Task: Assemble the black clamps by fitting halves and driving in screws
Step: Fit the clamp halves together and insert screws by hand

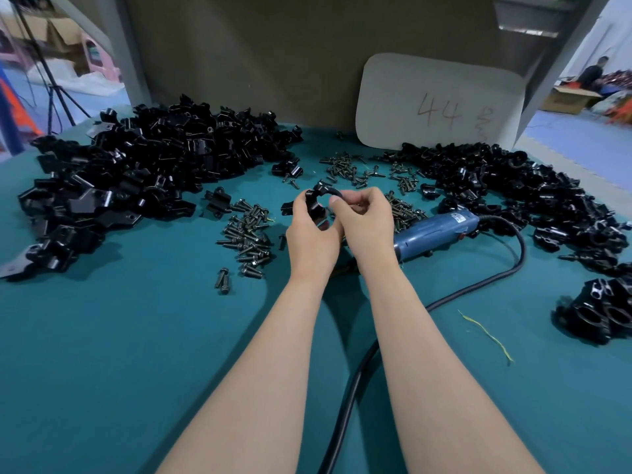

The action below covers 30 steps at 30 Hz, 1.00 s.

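A black clamp (319, 200) is held above the middle of the green table (136, 336). My left hand (309, 234) grips its left side, fingers curled round it. My right hand (364, 217) pinches its right side with thumb and fingers. Whether a screw is in my right fingers is hidden. Loose black screws (248, 239) lie in a pile left of my hands, with more screws (345, 169) behind them. A blue electric screwdriver (434, 232) lies on the table just right of my right hand.
A big heap of black clamp halves (136, 176) fills the left back. Another heap (513, 189) curves along the right. Assembled clamps (602, 309) sit at the right edge. The screwdriver's black cable (352, 388) runs between my forearms. A white card (441, 104) leans on the back wall.
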Motion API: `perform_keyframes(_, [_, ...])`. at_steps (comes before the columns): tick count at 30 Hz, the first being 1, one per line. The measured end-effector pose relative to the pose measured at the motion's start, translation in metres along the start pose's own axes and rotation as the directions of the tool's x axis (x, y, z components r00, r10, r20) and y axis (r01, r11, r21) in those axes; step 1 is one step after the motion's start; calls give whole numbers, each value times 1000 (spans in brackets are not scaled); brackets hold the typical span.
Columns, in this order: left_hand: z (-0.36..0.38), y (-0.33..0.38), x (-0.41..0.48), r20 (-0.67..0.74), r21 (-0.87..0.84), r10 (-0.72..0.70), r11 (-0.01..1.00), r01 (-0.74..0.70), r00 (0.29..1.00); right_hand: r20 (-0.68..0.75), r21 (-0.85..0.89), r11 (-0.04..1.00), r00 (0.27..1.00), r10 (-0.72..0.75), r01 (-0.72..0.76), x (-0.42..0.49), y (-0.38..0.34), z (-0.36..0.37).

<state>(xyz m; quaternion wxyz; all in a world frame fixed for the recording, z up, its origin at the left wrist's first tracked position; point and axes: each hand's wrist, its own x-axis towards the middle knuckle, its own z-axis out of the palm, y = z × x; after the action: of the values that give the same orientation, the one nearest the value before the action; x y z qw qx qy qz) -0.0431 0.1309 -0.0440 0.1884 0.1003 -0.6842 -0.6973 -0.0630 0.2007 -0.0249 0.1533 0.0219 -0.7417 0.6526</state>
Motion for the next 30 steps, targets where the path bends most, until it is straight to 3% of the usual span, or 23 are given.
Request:
perform_keyframes(7, [1, 0, -2, -39, 83, 62, 995, -59, 997, 168, -85, 996, 986, 2, 13, 1, 1, -1])
perform_keyframes(14, [0, 0, -2, -38, 120, 60, 991, -55, 997, 142, -104, 990, 987, -79, 94, -3, 0, 2])
perform_keyframes(30, [-2, 2, -4, -49, 203, 102, 975, -91, 994, 178, -152, 982, 980, -85, 113, -4, -3, 0])
